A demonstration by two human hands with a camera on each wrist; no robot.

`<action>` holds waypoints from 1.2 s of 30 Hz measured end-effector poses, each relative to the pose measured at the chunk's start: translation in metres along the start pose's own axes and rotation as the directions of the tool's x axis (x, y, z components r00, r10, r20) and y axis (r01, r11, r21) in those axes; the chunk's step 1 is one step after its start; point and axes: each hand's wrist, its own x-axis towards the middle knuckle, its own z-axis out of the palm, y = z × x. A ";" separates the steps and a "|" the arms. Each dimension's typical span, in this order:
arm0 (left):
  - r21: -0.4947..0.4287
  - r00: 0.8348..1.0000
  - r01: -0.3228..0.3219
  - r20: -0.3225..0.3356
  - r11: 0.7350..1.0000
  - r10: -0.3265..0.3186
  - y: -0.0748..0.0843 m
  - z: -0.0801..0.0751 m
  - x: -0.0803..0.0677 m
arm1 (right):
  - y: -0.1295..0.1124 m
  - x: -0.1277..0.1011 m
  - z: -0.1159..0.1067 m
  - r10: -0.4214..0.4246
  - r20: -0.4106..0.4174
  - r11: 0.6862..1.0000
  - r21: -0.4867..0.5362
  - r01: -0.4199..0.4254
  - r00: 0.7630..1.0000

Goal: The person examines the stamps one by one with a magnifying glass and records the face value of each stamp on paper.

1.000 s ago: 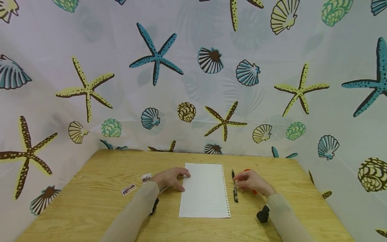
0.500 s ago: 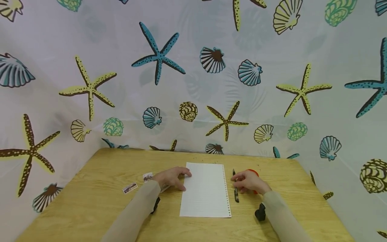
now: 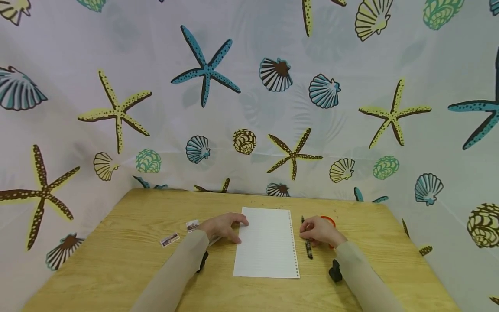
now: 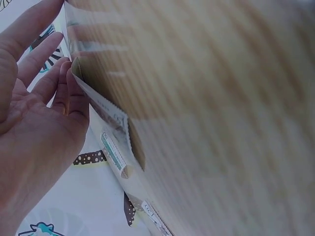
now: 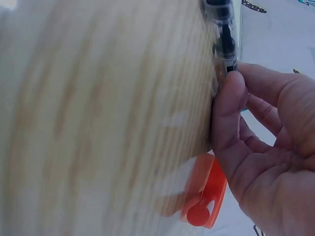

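Observation:
A sheet of lined paper (image 3: 267, 247) with holes down its right edge lies on the table. My left hand (image 3: 223, 226) rests at the paper's left edge, fingers loosely extended and holding nothing. A postage stamp (image 4: 110, 115) with a curled edge lies beside this hand in the left wrist view. To the right of the sheet, my right hand (image 3: 320, 230) pinches a dark pen (image 3: 309, 250) between thumb and index finger. The pen's clear and black barrel (image 5: 226, 39) shows above the fingertips in the right wrist view; the hand covers its middle.
Two more stamps lie left of the left hand, one near the forearm (image 3: 169, 240) and another farther back (image 3: 192, 225). A red object with a rounded rim (image 5: 215, 187) sits partly behind the right hand. A patterned cloth (image 3: 249, 108) hangs behind the wooden table (image 3: 117, 268).
My right hand has moved left onto the pen and now pinches it; the pen has turned slightly. The left hand stays at the paper's edge. The head view has shifted a little.

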 end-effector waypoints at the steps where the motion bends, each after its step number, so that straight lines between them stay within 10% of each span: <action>1: -0.003 1.000 0.001 0.001 1.000 -0.001 0.000 0.000 0.000 | 0.000 0.001 0.000 0.003 -0.002 1.000 0.001 -0.003 1.000; 21: -0.023 1.000 -0.007 -0.001 1.000 0.007 -0.001 0.000 -0.001 | 0.008 -0.001 -0.006 -0.009 0.017 0.988 0.153 0.007 1.000; 36: -0.086 1.000 -0.014 0.018 0.996 0.016 -0.001 -0.001 -0.002 | 0.008 0.003 -0.005 -0.140 0.156 0.880 0.473 0.051 0.978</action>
